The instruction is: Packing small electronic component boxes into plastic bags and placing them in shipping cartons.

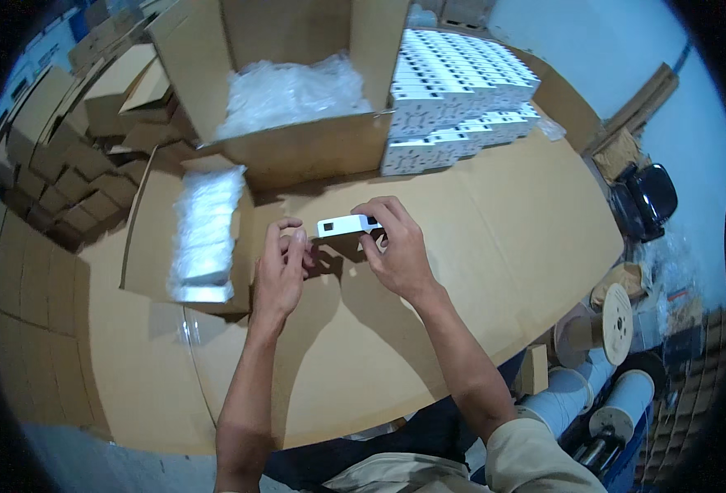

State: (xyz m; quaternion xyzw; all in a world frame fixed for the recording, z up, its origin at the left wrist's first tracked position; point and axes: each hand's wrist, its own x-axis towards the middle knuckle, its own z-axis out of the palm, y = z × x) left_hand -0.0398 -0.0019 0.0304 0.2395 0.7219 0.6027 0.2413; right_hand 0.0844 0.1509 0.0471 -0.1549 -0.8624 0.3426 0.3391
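Observation:
Above the cardboard-covered table, my right hand pinches the right end of a small white box with dark square marks. My left hand is just left of that box, its fingers bent and apart with nothing visible between them. Beside the left hand stands an open cardboard carton holding a row of white boxes in clear plastic wrap. Beyond both hands, a bigger open carton contains a heap of clear plastic bags.
Stacked white boxes fill the far right of the table. Folded and open brown cartons crowd the left. Off the right edge are a black chair, a cable spool and white rolls.

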